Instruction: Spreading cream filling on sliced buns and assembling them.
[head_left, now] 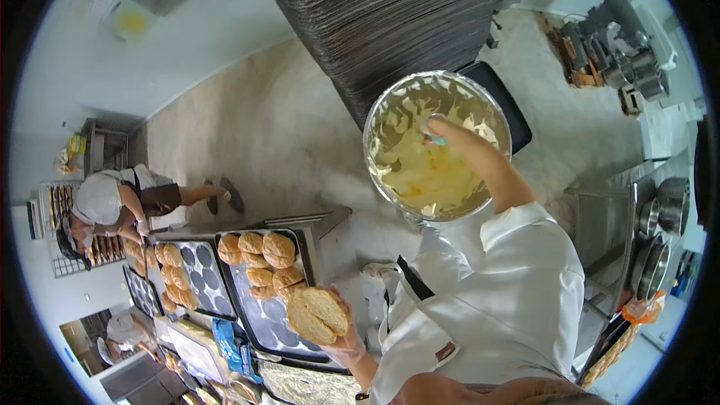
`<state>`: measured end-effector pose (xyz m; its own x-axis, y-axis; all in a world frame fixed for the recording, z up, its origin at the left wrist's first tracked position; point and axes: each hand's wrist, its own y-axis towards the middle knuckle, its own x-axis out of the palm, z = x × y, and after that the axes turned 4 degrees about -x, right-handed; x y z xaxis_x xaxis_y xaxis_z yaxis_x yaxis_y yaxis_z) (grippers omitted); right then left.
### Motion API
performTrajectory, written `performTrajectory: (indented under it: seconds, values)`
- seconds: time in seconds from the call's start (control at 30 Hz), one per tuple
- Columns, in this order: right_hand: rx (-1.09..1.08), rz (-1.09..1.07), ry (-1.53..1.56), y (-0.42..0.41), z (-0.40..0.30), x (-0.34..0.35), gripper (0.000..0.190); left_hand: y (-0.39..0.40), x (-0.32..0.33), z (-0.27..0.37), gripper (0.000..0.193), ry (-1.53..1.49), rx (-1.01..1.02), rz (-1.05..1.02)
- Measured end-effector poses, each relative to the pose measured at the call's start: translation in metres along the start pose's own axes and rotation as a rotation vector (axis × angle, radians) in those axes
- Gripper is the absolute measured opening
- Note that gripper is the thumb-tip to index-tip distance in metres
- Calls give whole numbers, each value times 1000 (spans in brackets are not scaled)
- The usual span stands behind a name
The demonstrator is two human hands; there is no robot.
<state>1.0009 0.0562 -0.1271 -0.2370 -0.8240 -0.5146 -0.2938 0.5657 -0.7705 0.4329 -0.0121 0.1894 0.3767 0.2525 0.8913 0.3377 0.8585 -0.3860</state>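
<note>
My left hand [344, 343], in a clear glove, holds a split bread roll [318, 315] with its pale cut faces turned up, beside the near end of a baking tray [264, 315]. My right hand [436, 124] reaches down into a large metal mixing bowl [368, 146]. It grips a utensil with a teal handle [435, 140]; the working end is hidden in the cream. Pale yellow cream [427, 171] fills the bowl's bottom, and whiter smears cling to its wall. What supports the bowl is hidden.
Round browned rolls [278, 249] sit on the baking tray; a second tray [205, 275] with rolls lies beyond. A tall stack of dark trays [388, 17] stands behind the bowl. Metal pots [672, 205] occupy a right-hand table. One co-worker [101, 202] works at the left, another [126, 332] lower down.
</note>
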Motion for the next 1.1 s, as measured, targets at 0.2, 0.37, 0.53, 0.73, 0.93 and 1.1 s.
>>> performTrajectory:
  seconds: [0.2, 0.37, 0.53, 0.73, 0.93, 1.1]
  values:
    - [103, 42, -486, 38, -69, -51, 12, -18, 1, -1, 75, -98, 95, 137]
    - [-46, -165, -691, -46, -148, -65, 20, -16, 7, -7, 75, -90, 91, 97]
    - [-70, 241, -135, -76, -175, -33, 19, -6, 17, -9, 76, -83, 75, 40]
    - [-17, 454, 453, -136, -178, -24, 19, 9, 32, -24, 72, 42, 74, 57]
    - [-168, 457, 1314, -239, -248, -83, 26, 29, 27, -19, 74, 12, 82, 141]
    - [-532, 300, 1245, -240, -343, -110, 27, 37, 35, -31, 58, 585, 210, 6]
